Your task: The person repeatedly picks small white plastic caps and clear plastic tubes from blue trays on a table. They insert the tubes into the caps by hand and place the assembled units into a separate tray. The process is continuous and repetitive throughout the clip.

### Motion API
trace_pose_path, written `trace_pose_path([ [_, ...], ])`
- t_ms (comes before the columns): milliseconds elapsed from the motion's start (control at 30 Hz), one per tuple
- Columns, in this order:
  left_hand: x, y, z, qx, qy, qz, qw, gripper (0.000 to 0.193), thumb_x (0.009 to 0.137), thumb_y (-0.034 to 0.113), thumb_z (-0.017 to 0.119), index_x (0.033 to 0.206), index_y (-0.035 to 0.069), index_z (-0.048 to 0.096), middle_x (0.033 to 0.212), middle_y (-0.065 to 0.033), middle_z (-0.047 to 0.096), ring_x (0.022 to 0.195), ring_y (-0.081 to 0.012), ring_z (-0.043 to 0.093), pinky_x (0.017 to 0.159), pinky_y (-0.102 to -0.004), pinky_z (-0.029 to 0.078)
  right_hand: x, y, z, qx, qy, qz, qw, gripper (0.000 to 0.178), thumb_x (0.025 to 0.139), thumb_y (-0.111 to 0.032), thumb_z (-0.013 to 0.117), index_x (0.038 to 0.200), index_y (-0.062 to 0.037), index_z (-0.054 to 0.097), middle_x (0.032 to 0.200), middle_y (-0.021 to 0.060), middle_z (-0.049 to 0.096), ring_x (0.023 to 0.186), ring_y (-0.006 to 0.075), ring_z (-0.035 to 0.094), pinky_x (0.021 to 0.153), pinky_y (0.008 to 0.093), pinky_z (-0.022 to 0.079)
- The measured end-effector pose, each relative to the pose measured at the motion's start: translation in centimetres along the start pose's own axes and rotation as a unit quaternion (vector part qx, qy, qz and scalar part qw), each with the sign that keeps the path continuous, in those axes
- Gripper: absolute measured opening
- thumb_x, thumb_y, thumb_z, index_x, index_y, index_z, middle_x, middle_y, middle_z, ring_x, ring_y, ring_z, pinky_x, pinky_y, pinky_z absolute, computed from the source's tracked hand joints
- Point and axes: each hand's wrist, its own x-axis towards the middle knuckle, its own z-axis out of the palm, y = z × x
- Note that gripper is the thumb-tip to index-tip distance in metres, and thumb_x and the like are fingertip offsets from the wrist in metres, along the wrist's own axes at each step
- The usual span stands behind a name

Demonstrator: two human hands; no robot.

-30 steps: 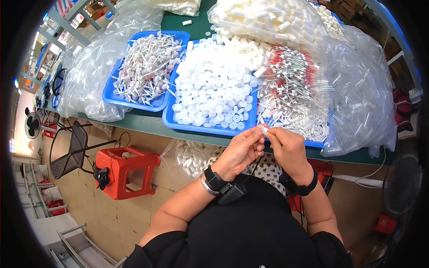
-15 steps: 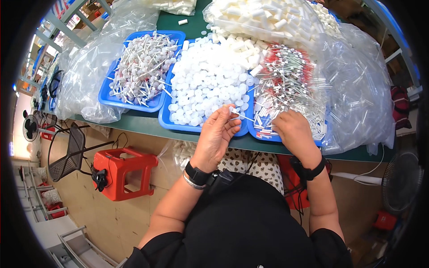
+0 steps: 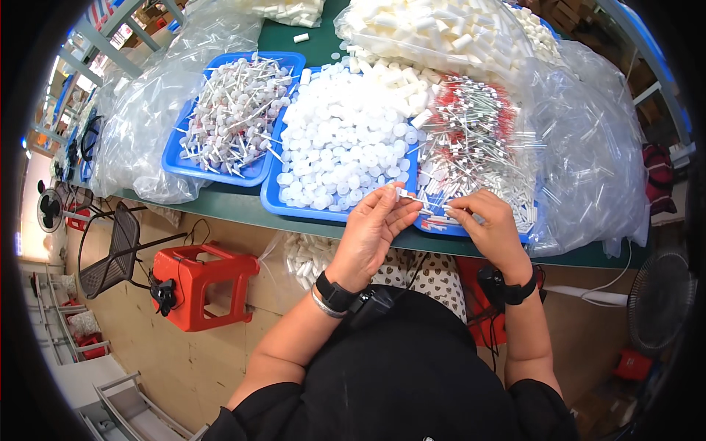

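My left hand point(image 3: 368, 241) pinches a small white piece with a thin stem point(image 3: 413, 197) between thumb and forefinger, over the front of the middle tray. The stem points right, toward my right hand point(image 3: 491, 226), whose thumb and forefinger are closed on a small white tube point(image 3: 448, 209). The two sets of fingertips are close together; whether the parts touch is too small to tell. Below them lies the blue right tray point(image 3: 443, 230), with white tubes and red-and-white wired pieces. The blue middle tray point(image 3: 273, 198) holds translucent white discs and cream foam-like cylinders.
A blue left tray point(image 3: 171, 156) is heaped with disc-and-stem pieces. Clear plastic bags point(image 3: 588, 162) flank the trays, and a bag of cream cylinders point(image 3: 441, 33) lies behind. A red stool point(image 3: 198, 294) and a mesh chair point(image 3: 121, 246) stand at left, a fan point(image 3: 662, 301) at right.
My left hand has shifted right and slightly down with its stemmed piece. My right hand has come back out of the pile toward me, pinching a small white tube near the left fingertips.
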Motion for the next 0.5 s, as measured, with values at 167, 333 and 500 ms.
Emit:
trace_pose_path([
  [167, -0.1, -0.5, 0.6, 0.010, -0.011, -0.005, 1.000, 0.031, 0.100, 0.025, 0.057, 0.121, 0.002, 0.058, 0.106, -0.0124, 0.066, 0.105, -0.0222, 0.066, 0.092, -0.0307, 0.055, -0.2, -0.6, -0.1, 0.021, 0.009, 0.000, 1.000, 0.009, 0.081, -0.008, 0.073, 0.087, -0.0017, 0.071, 0.076, 0.0093, 0.067, 0.072, 0.0245, 0.061, 0.065, 0.0350, 0.048],
  [333, 0.0, -0.6, 0.4, 0.007, 0.000, 0.000, 1.000, 0.031, 0.100, 0.025, 0.058, 0.120, 0.001, 0.058, 0.106, -0.0125, 0.066, 0.105, -0.0220, 0.066, 0.092, -0.0306, 0.055, -0.3, -0.8, 0.0, 0.025, 0.011, 0.008, 1.000, 0.008, 0.082, -0.007, 0.073, 0.087, -0.0018, 0.071, 0.075, 0.0089, 0.066, 0.070, 0.0241, 0.060, 0.064, 0.0351, 0.047],
  [500, 0.0, -0.9, 0.2, 0.023, 0.000, 0.008, 1.000, 0.033, 0.100, 0.024, 0.059, 0.121, 0.000, 0.057, 0.105, -0.0128, 0.066, 0.104, -0.0214, 0.066, 0.091, -0.0304, 0.056, -0.2, -1.3, 0.3, 0.030, 0.018, -0.004, 0.999, 0.008, 0.082, -0.007, 0.073, 0.087, -0.0017, 0.070, 0.074, 0.0085, 0.065, 0.070, 0.0241, 0.059, 0.064, 0.0352, 0.046],
])
